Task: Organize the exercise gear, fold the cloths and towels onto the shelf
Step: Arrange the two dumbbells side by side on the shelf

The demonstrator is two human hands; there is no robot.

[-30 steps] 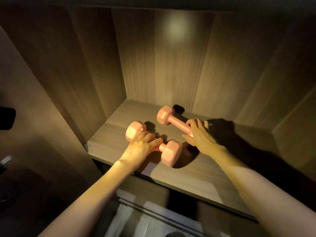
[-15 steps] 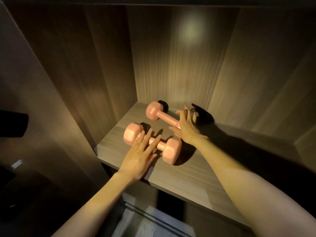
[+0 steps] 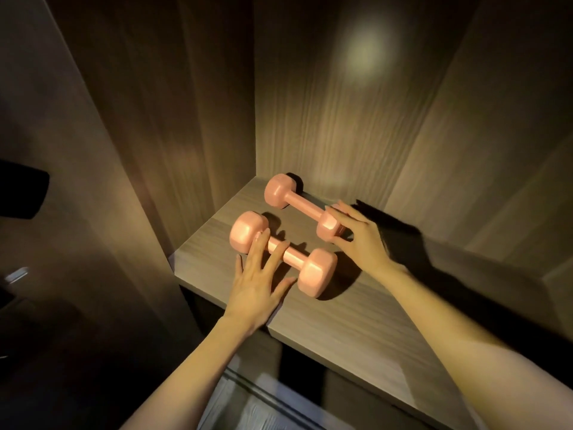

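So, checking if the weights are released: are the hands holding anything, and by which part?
Right hand pinches the rear dumbbell by its near head; left hand lies flat on the handle of the front dumbbell, holding nothing.

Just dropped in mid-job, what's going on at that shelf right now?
A person is arranging two pink dumbbells on the shelf, side by side near its back left corner. The left grip is open, with straight fingers across the handle of the near dumbbell. The right grip curls round the nearer head of the far dumbbell. No cloths or towels are in view.
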